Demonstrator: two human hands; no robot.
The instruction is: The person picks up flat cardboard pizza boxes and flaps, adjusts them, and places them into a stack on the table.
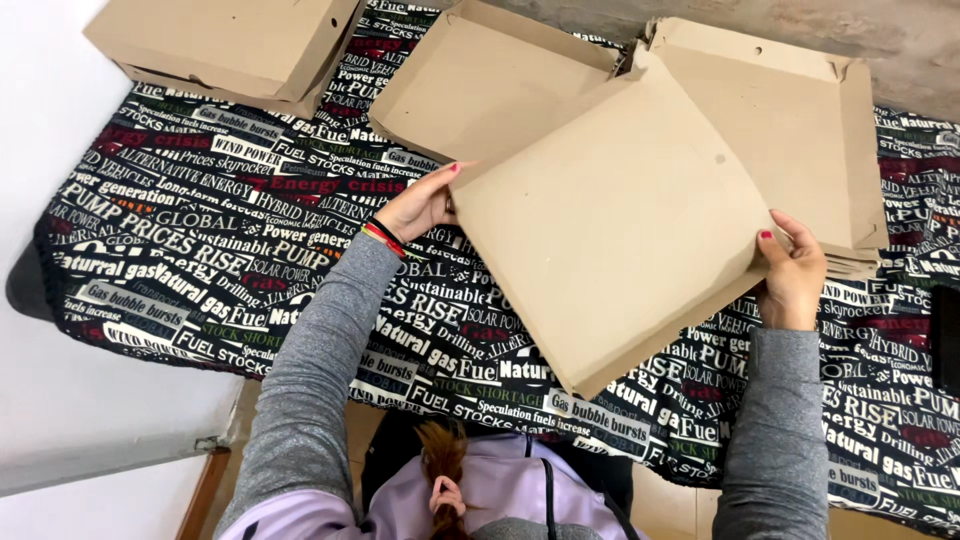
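Note:
Both my hands hold a flat brown cardboard box blank (610,230), tilted above the table. My left hand (420,205) grips its left edge, with thumb and fingers pinching the board. My right hand (790,275) grips the right edge near the lower corner. Grey sleeves cover both arms, and coloured bands sit at my left wrist. Behind the blank, at the right, lies a stack of similar flat blanks (810,110).
An open folded cardboard tray (480,90) lies at the top centre and a closed folded box (220,45) at the top left. A black cloth with printed lettering (200,240) covers the table. A white surface (60,420) runs along the left.

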